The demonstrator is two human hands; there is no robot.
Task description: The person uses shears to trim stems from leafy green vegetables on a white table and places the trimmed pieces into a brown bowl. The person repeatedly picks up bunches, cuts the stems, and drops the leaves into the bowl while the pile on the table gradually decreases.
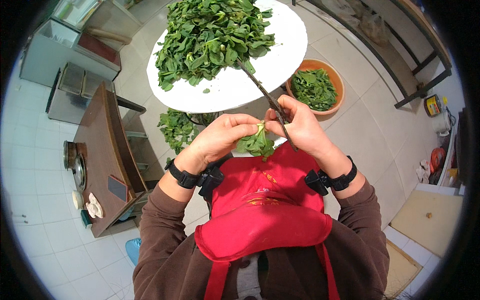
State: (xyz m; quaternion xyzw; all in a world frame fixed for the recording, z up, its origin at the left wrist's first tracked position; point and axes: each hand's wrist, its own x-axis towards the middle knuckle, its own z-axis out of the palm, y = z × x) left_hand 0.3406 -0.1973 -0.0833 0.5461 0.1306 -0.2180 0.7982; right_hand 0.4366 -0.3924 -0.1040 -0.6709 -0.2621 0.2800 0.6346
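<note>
My left hand (228, 131) pinches a small leafy green sprig (258, 141) by its pale stem end, and its leaves hang over my red apron (268, 180). In my right hand (300, 122) a long, dark, stick-like piece (262, 88) lies slantwise; whether it is a plant stalk or a tool, I cannot tell. My right thumb and fingertip also meet at the sprig's top, close to my left fingertips. The stick's far end reaches a large heap of leafy greens (213, 41) on a round white tabletop (287, 33).
An orange basin (339, 84) with loose greens (314, 90) stands on the tiled floor at the right. More greens (176, 129) lie below the tabletop's left side. A brown wooden table (97, 150) at left bears a phone (117, 188) and a pot lid (79, 171). A metal-framed rack (423, 90) stands at right.
</note>
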